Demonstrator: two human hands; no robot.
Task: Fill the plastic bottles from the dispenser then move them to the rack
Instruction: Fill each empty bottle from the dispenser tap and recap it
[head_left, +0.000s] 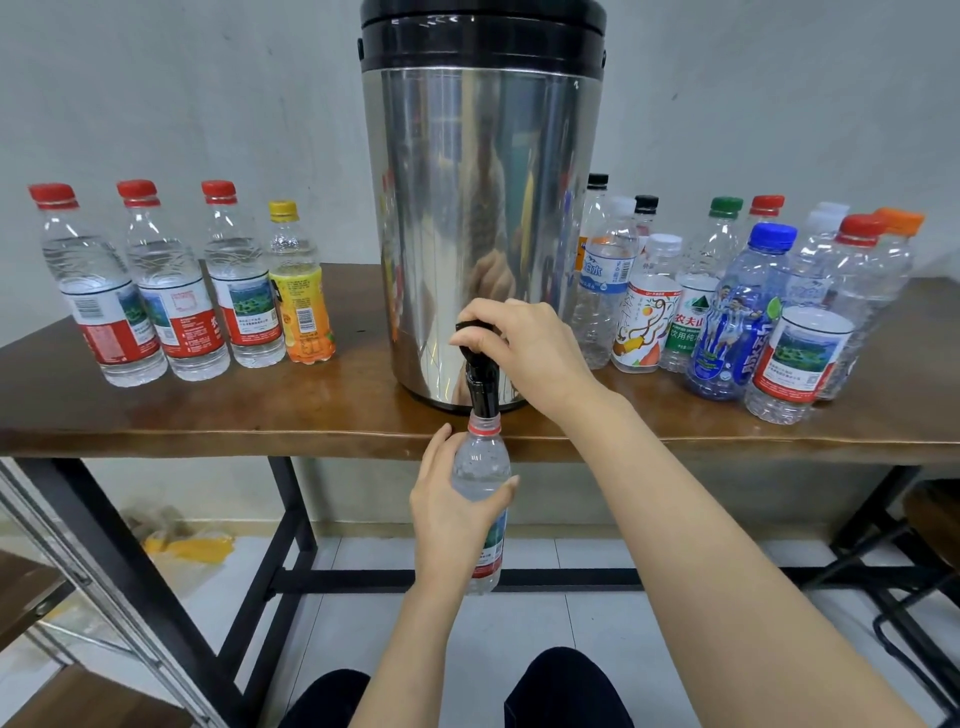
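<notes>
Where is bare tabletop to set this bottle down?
Bare table between the orange bottle and the dispenser, plus the front strip before the left row. Right of the dispenser is crowded: bottle cluster reaches near the edge.

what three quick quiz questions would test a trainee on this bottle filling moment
1. True or false: the left hand holds an uncapped bottle under the tap.
2. Which cap colour tops the labelled bottle standing just left of the dispenser? A yellow, B blue, C green.
3. Short answer: what does the right hand grip?

Key: 1 true; 2 A; 3 the tap's handle.
</notes>
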